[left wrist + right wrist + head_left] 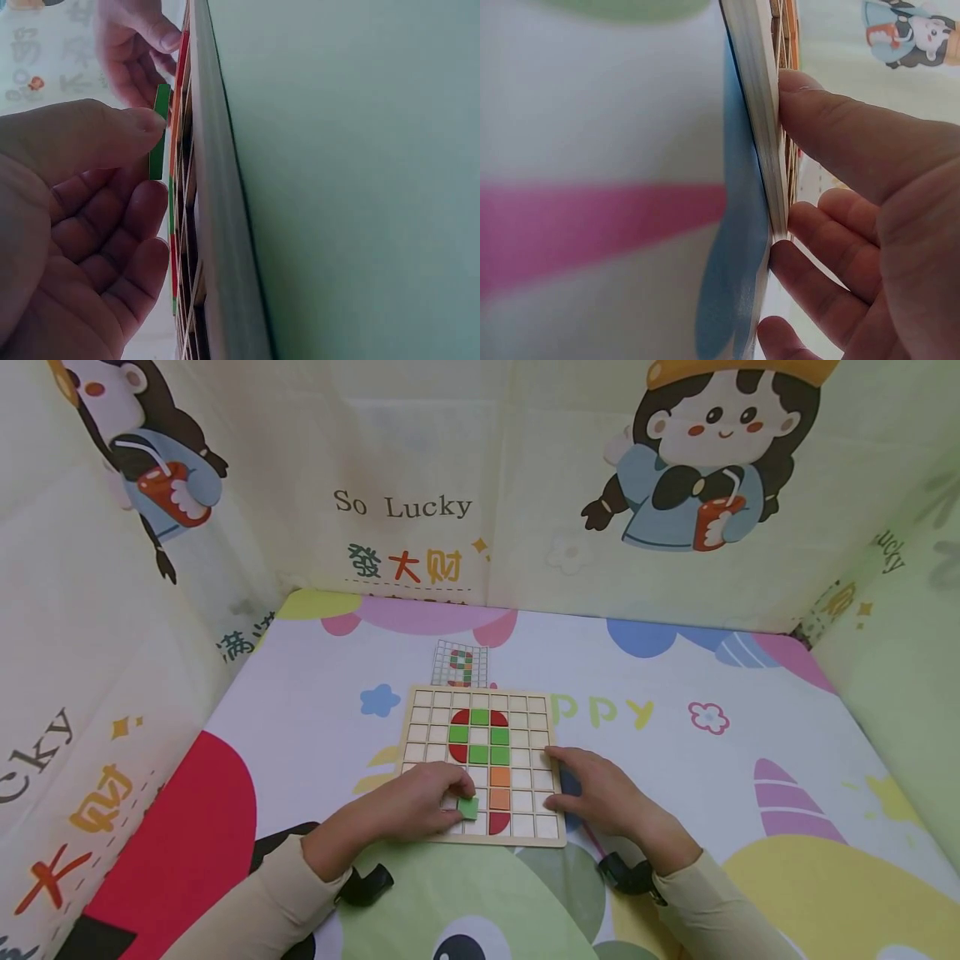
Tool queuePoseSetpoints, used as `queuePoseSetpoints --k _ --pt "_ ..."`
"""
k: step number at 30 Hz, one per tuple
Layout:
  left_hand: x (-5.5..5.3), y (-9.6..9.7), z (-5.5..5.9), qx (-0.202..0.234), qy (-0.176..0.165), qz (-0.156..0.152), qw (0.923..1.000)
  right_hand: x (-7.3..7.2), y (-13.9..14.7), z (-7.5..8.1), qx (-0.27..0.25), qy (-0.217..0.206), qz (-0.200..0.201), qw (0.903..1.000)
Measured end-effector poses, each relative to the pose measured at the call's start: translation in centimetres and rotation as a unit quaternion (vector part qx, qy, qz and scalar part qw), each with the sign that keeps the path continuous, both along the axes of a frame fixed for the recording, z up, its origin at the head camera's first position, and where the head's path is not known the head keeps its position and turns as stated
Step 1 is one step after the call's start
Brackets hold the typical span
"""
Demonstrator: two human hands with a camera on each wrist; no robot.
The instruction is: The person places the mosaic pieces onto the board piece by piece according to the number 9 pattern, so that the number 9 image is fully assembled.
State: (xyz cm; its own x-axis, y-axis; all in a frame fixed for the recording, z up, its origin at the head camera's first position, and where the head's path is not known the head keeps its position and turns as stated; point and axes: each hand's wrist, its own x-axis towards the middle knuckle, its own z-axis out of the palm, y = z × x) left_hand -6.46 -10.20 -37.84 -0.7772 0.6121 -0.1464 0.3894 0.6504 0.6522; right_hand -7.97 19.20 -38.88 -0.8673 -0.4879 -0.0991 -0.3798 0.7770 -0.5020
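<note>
A wooden grid board (480,841) lies on the printed tablecloth, with red curved pieces, green squares and orange squares (499,777) set in its cells. My left hand (420,802) pinches a green square tile (468,808) between thumb and fingers over the board's lower part. In the left wrist view the tile (159,139) stands on edge beside the thumb tip, close over the grid. At the board's right edge rests my right hand (600,789), thumb and fingertips on the frame, fingers loosely spread. The right wrist view shows its thumb (840,127) lying along the frame's edge.
Behind the board lies a small pattern card (442,670) with a coloured figure on a grid, its near edge right at the board. Printed cloth walls (525,485) rise at the back and both sides. Black wrist devices (367,887) sit under both forearms.
</note>
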Motion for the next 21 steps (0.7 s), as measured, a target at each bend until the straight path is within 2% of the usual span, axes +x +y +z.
queuePoseSetpoints --k 8,16,21 --pt "0.19 0.12 -0.05 -0.003 0.017 -0.022 0.9996 0.01 -0.02 0.09 0.005 -0.001 0.0 1.0" --pt "0.35 0.29 -0.13 -0.014 0.007 -0.02 0.9997 0.0 -0.05 0.14 0.003 -0.001 0.0 1.0" --pt "0.36 0.35 -0.04 -0.018 0.009 -0.03 0.9993 0.0 -0.05 0.18 0.003 0.0 0.0 1.0"
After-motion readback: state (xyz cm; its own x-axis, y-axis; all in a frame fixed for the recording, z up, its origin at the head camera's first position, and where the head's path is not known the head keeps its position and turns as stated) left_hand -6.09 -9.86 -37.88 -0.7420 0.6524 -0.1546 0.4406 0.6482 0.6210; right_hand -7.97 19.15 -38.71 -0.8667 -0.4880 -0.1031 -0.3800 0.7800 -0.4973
